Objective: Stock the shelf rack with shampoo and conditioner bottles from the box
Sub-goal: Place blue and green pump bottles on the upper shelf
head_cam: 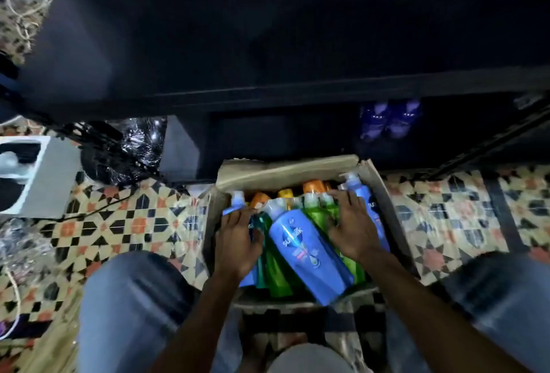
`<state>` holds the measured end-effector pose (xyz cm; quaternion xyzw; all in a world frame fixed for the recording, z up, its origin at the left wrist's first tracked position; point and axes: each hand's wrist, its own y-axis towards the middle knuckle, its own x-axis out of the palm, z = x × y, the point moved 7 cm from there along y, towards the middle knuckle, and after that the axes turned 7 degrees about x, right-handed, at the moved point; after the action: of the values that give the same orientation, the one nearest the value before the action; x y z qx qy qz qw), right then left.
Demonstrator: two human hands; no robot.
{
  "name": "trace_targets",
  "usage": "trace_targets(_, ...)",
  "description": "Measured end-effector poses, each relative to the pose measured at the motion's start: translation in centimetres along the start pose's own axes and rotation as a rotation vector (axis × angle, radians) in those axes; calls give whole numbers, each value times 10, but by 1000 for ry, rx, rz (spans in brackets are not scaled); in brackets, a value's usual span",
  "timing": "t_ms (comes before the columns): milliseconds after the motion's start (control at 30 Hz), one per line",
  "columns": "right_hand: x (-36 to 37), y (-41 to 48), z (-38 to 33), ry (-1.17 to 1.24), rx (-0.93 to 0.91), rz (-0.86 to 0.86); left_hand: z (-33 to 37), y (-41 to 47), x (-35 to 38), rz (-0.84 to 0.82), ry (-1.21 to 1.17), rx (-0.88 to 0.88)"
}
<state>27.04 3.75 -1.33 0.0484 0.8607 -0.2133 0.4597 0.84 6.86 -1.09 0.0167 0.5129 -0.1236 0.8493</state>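
Note:
An open cardboard box (pixel 285 168) stands on the floor between my knees, packed with lying bottles. A large blue bottle (pixel 306 253) lies on top in the middle, green bottles (pixel 318 214) beside it, orange-capped ones (pixel 314 186) behind. My left hand (pixel 238 244) reaches into the box's left side, its fingers curled round a blue bottle (pixel 235 204). My right hand (pixel 354 229) lies spread over the green bottles and another blue bottle (pixel 364 194) at the right. The dark shelf rack (pixel 297 89) stands right behind the box. Two purple bottles (pixel 390 119) stand on its low shelf.
Patterned tiles (pixel 134 223) cover the floor. At the left are a white box (pixel 35 179), a black plastic-wrapped bundle (pixel 131 146) and loose cords (pixel 12 292). My knees in light jeans (pixel 128 307) flank the box.

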Motion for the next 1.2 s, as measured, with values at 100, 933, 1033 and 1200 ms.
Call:
trace_targets(100, 6, -18, 6, -81, -10, -3, 3, -16, 10, -61, -45, -17)
trace_targets(933, 58, -29, 20, -23, 347, -261, 8, -35, 53, -3, -775, -603)
trace_targets(1033, 58, -34, 10, -111, 409, -204, -26, -37, 55, 39, -766, -650)
trace_targets(1200, 50, -37, 10, -62, 407, -150, 0, -49, 15, 52, -884, -663)
